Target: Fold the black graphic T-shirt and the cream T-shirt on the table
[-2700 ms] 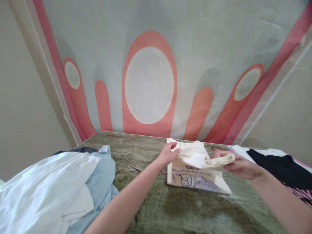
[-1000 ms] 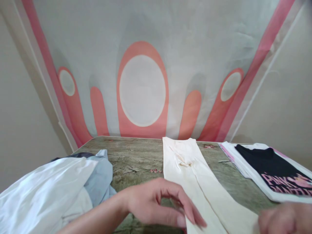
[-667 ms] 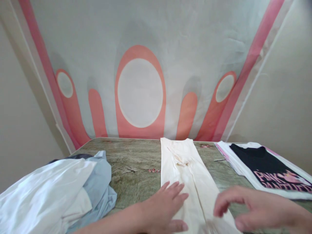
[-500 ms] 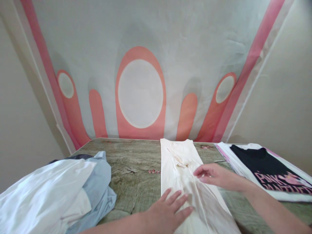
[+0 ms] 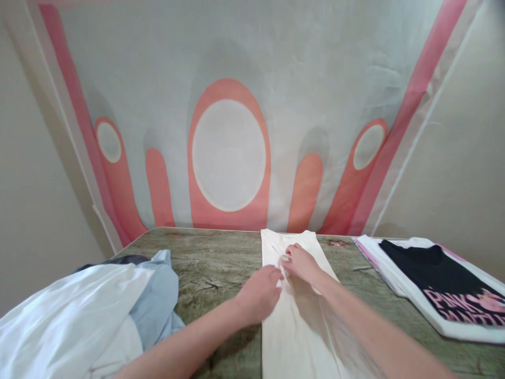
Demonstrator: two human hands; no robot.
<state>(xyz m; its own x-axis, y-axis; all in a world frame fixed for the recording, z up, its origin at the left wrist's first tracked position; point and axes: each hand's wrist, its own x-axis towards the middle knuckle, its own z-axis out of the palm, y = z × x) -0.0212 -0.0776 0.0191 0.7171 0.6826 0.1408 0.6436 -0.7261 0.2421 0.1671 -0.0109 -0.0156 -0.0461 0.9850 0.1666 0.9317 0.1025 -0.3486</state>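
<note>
A cream shirt [image 5: 292, 342] lies lengthwise on the table in a long narrow strip, its neckline end towards the far edge. My left hand [image 5: 258, 296] is at the strip's left side, its fingers bent and closed on a bit of the cloth. Just beyond and to the right, my right hand [image 5: 303, 263] pinches the same gathered fold near the shirt's upper part. The fingertips of both hands are close together, and part of the fold is hidden by them. My right forearm crosses over the lower right of the shirt.
A loose heap of white and light-blue clothes [image 5: 71, 316] lies on the left of the wood-patterned table [image 5: 205, 247]. On the right is a stack of folded shirts [image 5: 442, 284], a black printed one on top. A wall with pink shapes [image 5: 229, 158] stands behind the table.
Both hands have moved up the shirt towards its neckline end. The left hand, spread flat before, is now closed on cloth; the right hand has come down from above onto the fold.
</note>
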